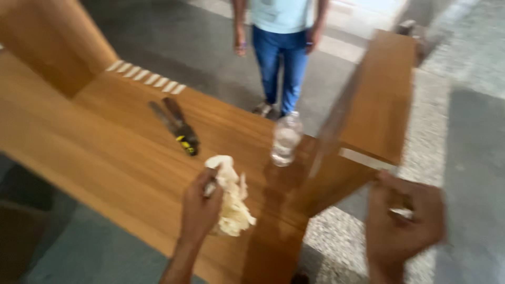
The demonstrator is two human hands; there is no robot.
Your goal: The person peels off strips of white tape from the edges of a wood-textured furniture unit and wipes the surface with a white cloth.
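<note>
Wood, warm brown, glossy: a long board piece serving as bench (105, 158), seen from above, w/ upright panels joined at its far left and right ends.

L hand (200, 208): grip clenched round a crumpled off-white cloth wad (231, 202). Cloth bulges out to the right of the fingers and rests on the bench surface, near its front edge.

R hand (402, 223): blurred by motion, held off the bench, over the speckled floor (447, 131). Fingers curled; a small pale item shows at the fingers, can't tell what it is, nor whether the grip is closed on it.

Relative to L grip:
- clear plastic bottle (285, 139), upright on bench, up and to the right of the cloth, near but apart.
- dark hand tool w/ yellow marking (176, 126), plier-like, lying flat, up and slightly left, apart from cloth.
- angled wood panel (379, 100) rises right of bottle, between L and R hands.

Beyond bench: second person standing, light blue shirt, blue jeans (281, 58), arms hanging. Only torso and legs in view.
</note>
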